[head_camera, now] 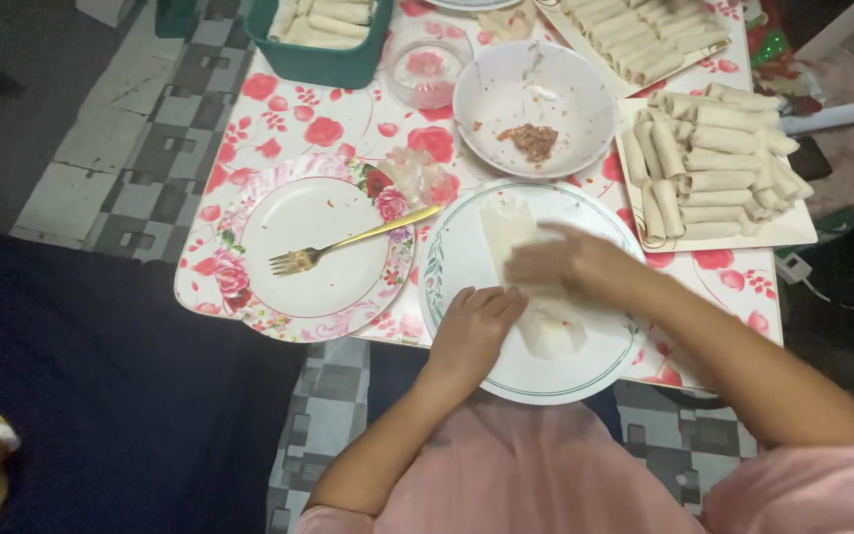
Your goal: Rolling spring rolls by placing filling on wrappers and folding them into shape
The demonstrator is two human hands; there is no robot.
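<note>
A thin pale wrapper sheet lies on a white plate with a green rim line in front of me. My left hand rests on the near edge of the wrapper, fingers curled down on it. My right hand, blurred, presses on the wrapper's middle. A white bowl behind the plate holds a small lump of brownish filling.
A floral plate with a gold fork sits at the left. White trays of several rolled wraps stand at the right and back. A green tub and a small glass bowl are at the back.
</note>
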